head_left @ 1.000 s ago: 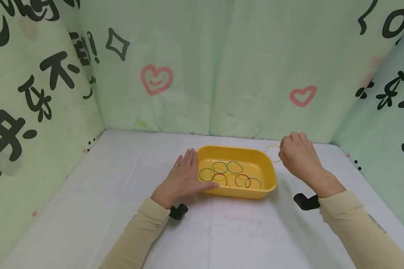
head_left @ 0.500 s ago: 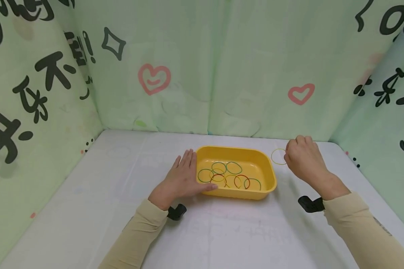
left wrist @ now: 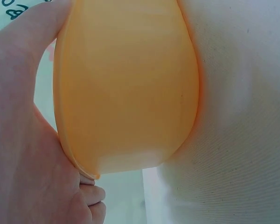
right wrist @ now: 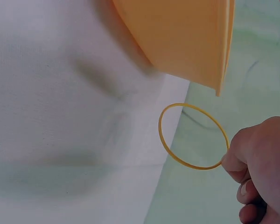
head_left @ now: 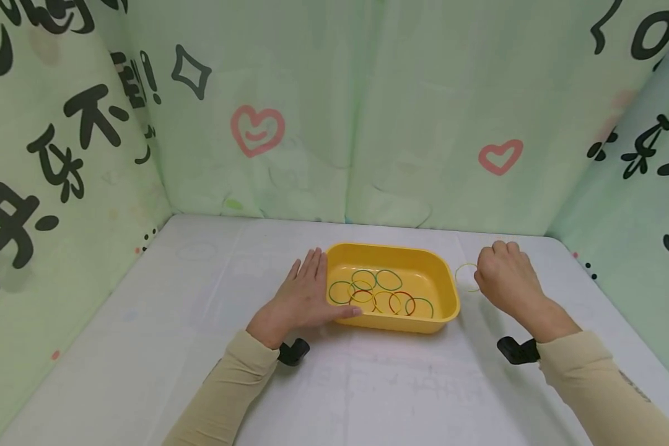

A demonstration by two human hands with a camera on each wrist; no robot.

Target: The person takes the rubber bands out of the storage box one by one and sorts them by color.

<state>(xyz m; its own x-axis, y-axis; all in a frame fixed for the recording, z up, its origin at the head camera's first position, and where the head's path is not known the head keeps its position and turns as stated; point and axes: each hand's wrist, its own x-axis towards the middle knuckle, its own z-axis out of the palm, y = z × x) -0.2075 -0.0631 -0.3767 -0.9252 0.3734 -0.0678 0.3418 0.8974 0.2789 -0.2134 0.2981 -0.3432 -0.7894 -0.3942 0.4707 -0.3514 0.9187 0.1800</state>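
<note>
A yellow plastic basin (head_left: 418,269) stands on the white table, with several thin green, yellow and red rubber bands (head_left: 388,280) lying spread over its floor. At its left end is my left hand (head_left: 298,300), the straight fingers along the side and the thumb across the front rim. The left wrist view shows that hand against the basin's outer wall (left wrist: 126,88). To the right of the basin, my right hand (head_left: 504,275) pinches a yellow rubber band (right wrist: 196,166) between thumb and forefinger. The band hangs out as a round loop toward the basin, apart from its rim.
A white cloth (head_left: 201,347) covers the table. Behind it rises a pale green curtain (head_left: 424,124) with hearts and dark lettering, and similar curtains enclose both sides. Each wrist carries a black camera mount (head_left: 517,350).
My right hand has moved right and nearer to me, carrying the yellow rubber band away from the basin's rim and lower. My left hand keeps its place on the basin.
</note>
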